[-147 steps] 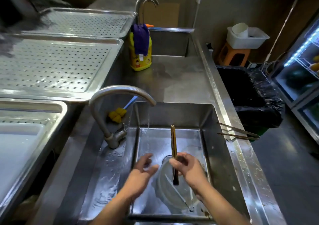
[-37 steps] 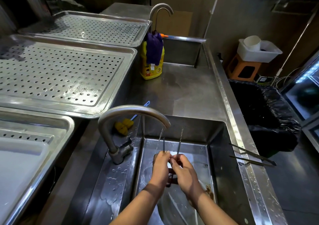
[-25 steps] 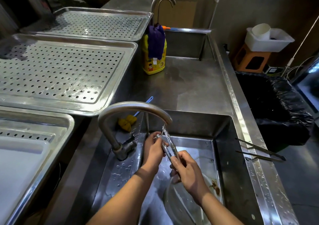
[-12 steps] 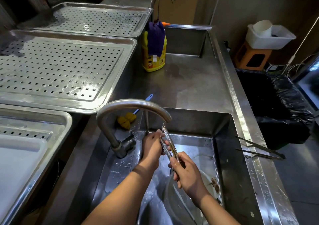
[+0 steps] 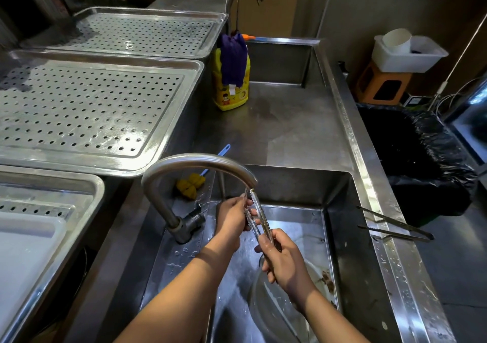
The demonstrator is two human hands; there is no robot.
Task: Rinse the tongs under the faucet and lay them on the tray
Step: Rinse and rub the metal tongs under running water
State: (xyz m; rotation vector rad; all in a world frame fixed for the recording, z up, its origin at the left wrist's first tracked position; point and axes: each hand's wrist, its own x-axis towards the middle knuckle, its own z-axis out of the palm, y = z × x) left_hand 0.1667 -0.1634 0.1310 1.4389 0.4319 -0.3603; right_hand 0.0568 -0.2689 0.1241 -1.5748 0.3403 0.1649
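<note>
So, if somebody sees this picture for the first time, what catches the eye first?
Two hands at the centre: the left hand and right hand hold tongs under the curved faucet. Next come the big perforated tray at the left and a yellow bottle behind on the counter.

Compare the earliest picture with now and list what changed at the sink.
The tongs have been raised from low in the sink to tips-up just below the faucet spout. The left hand, open and free before, now grips their upper part; the right hand still holds the lower end. The spare tongs on the sink's right rim, the yellow bottle and the perforated trays stayed put.
</note>
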